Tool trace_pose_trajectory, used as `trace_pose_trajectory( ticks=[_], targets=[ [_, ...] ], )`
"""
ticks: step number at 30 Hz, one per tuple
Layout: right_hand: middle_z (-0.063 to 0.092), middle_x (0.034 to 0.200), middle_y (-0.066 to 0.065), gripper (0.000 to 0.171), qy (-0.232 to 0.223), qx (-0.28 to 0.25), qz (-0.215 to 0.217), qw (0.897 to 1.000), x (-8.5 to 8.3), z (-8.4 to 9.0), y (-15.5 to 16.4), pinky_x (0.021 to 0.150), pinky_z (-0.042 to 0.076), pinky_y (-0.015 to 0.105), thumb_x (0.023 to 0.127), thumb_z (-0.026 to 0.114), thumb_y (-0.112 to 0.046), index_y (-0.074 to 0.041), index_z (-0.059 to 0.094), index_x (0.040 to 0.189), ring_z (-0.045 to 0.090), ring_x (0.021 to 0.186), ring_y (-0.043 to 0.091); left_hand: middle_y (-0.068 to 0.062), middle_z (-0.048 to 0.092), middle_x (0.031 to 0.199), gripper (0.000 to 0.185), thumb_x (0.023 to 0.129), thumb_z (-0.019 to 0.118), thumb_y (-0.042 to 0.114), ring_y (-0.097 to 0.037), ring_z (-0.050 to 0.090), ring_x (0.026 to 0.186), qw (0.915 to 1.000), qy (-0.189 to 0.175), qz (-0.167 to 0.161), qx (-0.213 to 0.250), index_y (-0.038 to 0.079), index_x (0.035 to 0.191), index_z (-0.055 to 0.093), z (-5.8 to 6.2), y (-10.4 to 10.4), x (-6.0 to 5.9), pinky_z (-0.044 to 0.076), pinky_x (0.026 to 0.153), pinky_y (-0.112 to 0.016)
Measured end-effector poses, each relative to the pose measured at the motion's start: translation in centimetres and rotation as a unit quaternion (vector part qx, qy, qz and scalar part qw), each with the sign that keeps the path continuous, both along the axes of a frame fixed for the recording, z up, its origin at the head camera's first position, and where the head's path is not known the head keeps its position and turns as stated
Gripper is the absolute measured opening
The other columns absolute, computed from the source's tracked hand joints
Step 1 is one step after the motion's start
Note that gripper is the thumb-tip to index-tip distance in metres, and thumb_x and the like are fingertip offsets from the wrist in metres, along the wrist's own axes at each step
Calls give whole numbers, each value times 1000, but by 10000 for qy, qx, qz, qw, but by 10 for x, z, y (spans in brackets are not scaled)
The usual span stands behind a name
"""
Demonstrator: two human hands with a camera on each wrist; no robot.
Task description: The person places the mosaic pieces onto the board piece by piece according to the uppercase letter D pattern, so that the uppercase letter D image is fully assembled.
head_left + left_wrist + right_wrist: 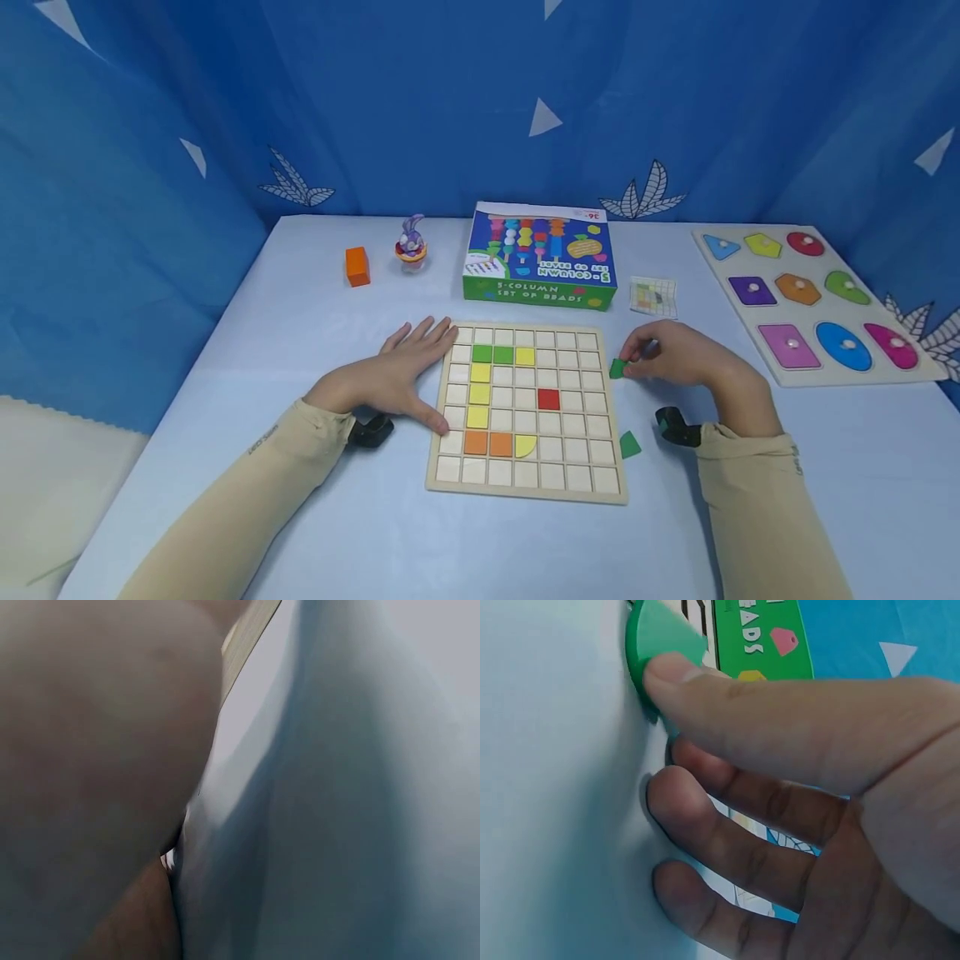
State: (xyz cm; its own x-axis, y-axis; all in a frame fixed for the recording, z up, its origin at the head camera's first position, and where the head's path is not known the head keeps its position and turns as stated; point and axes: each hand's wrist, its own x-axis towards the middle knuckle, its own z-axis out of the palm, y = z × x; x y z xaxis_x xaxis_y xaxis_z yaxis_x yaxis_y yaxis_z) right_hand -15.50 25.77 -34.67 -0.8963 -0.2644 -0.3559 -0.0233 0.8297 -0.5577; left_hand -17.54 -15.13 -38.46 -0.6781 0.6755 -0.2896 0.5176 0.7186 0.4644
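A wooden grid board (570, 492) lies flat on the table with green, yellow, orange and red tiles in some of its squares. My left hand (397, 371) rests at its left side, fingers spread, with fingertips and thumb at the edge. Skin and tablecloth fill most of the left wrist view. Just off the board's right edge, my right hand (671, 354) pinches a green quarter-circle tile (660, 637) between thumb and fingers, low over the table. Another green tile (629, 445) lies nearer me, beside the board's right edge. A red tile (548, 399) sits alone near the middle.
Behind the board stands a bead-set box (540, 258), with a small printed card (653, 297) to its right. A shape puzzle board (817, 308) lies at the far right. An orange block (357, 267) and a purple rabbit figure (411, 243) stand at the back left.
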Motion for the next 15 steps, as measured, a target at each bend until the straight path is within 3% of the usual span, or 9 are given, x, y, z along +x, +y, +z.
trace_pose_trajectory(
  ticks=[7, 15],
  targets=[
    [65, 98, 5, 22, 68, 21, -90, 9999, 7, 3, 4, 78, 51, 37, 90, 77, -15, -7, 76, 110, 58, 90, 25, -3, -9, 167, 144, 60, 75, 83, -24, -17, 151, 9999, 44, -85, -44, 15, 163, 2, 3, 8, -2, -12, 119, -49],
    [68, 93, 2, 8, 118, 81, 50, 9999, 4, 2, -7, 77, 50, 37, 87, 79, -11, -10, 74, 94, 57, 87, 24, -5, -6, 168, 146, 57, 73, 86, -25, -16, 152, 9998, 190, 20, -79, 13, 163, 4, -6, 0, 1, -11, 119, -51]
  ],
)
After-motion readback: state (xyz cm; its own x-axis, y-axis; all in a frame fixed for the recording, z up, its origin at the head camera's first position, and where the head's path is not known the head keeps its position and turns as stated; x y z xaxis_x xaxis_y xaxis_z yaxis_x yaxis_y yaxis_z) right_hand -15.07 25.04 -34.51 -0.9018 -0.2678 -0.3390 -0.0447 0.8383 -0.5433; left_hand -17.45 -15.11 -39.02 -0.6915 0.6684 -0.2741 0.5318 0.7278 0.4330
